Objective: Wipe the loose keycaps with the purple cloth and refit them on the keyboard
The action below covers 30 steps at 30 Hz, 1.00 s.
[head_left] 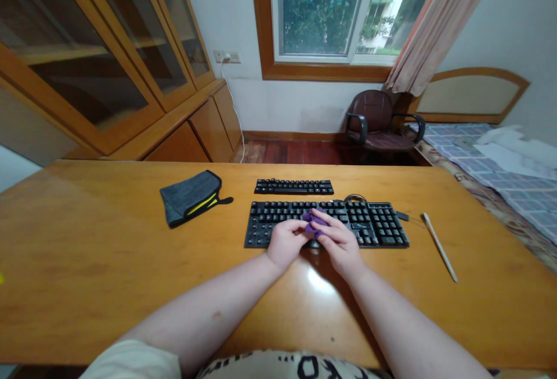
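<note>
Both my hands meet over the middle of a black full-size keyboard (387,225) on the desk. My left hand (285,244) pinches one side of a soft purple lump (314,222), and my right hand (342,242) has its fingers closed round the other side. Whether the lump is putty or cloth I cannot tell. At the keyboard's lower left, bare switches (260,234) show without keycaps. Rows of black keycaps (293,187) lie together just behind the keyboard. My hands hide the keyboard's front middle.
On the left of the wooden desk (108,274) lies a folded grey cloth (189,196) with a yellow inside. A pale slim stick (439,245) lies at the right, near a small dark tag (402,216). Beyond the desk stand a chair (374,118) and a bed (461,141).
</note>
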Each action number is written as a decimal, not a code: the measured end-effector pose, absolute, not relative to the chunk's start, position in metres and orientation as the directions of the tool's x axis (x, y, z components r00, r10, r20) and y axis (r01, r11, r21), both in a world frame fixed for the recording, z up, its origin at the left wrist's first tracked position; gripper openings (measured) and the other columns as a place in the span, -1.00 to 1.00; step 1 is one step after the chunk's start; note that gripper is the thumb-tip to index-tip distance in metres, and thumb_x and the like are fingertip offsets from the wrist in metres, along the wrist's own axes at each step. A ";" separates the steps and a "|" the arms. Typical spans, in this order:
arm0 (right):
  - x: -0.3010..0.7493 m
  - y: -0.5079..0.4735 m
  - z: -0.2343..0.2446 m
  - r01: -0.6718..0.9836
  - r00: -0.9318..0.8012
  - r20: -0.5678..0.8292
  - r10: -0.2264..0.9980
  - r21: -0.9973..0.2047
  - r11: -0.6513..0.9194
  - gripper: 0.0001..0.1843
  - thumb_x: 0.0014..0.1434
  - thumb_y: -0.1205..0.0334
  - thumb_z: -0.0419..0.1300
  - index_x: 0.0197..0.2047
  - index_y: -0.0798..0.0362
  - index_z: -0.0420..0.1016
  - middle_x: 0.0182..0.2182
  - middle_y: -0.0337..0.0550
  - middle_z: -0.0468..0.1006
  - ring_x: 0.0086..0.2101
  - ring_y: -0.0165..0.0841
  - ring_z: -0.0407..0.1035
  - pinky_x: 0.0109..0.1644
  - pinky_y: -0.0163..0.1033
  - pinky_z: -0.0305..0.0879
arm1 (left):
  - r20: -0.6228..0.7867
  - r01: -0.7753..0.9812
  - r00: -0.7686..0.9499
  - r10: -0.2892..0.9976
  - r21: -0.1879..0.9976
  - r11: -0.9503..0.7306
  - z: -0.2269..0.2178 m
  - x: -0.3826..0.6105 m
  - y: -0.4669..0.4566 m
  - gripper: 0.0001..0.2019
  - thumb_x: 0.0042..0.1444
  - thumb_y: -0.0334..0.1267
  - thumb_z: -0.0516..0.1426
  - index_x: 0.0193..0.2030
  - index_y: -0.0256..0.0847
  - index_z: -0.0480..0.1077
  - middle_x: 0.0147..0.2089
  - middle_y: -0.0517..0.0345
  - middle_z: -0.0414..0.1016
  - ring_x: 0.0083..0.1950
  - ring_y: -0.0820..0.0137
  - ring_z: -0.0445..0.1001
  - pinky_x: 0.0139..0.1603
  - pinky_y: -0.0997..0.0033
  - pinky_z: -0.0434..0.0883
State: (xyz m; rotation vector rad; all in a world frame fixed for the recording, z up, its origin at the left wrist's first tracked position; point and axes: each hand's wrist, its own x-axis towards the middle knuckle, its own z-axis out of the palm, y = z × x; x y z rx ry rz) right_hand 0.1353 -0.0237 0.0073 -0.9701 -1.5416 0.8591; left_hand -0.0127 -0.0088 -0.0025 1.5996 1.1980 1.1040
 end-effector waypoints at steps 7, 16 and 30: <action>0.132 -0.024 0.007 0.112 -0.143 0.309 0.940 -0.939 0.326 -0.76 0.06 0.28 0.18 -0.20 -0.21 0.52 -0.08 -0.23 0.50 -0.04 -0.24 0.35 0.10 -0.01 0.21 | 0.059 0.124 0.199 0.978 0.989 -0.085 -0.008 -0.010 -0.008 -0.91 -0.07 -0.34 0.15 -0.45 -0.24 0.50 -0.44 0.16 0.54 -0.37 0.40 0.48 -0.30 0.45 0.42; 0.137 -0.015 -0.007 -0.239 -0.106 0.158 0.982 -0.962 0.129 -0.78 -0.15 0.19 0.34 -0.33 -0.12 0.58 -0.20 -0.15 0.57 -0.10 -0.17 0.40 0.12 0.08 0.13 | -0.169 -0.277 0.275 0.947 0.929 0.246 -0.002 -0.004 -0.007 -0.79 -0.26 -0.22 0.31 -0.51 -0.33 0.47 -0.54 0.14 0.50 -0.48 0.42 0.46 -0.30 0.36 0.46; 0.141 -0.010 -0.006 -0.175 0.082 0.164 0.983 -0.969 0.177 -0.84 -0.01 0.21 0.22 -0.31 -0.04 0.56 -0.18 -0.12 0.51 -0.10 -0.22 0.35 0.06 -0.02 0.19 | -0.219 -0.576 0.325 0.920 0.726 0.376 0.001 -0.003 -0.006 -0.74 -0.36 -0.28 0.37 -0.49 -0.36 0.48 -0.46 0.16 0.48 -0.42 0.50 0.47 -0.27 0.49 0.47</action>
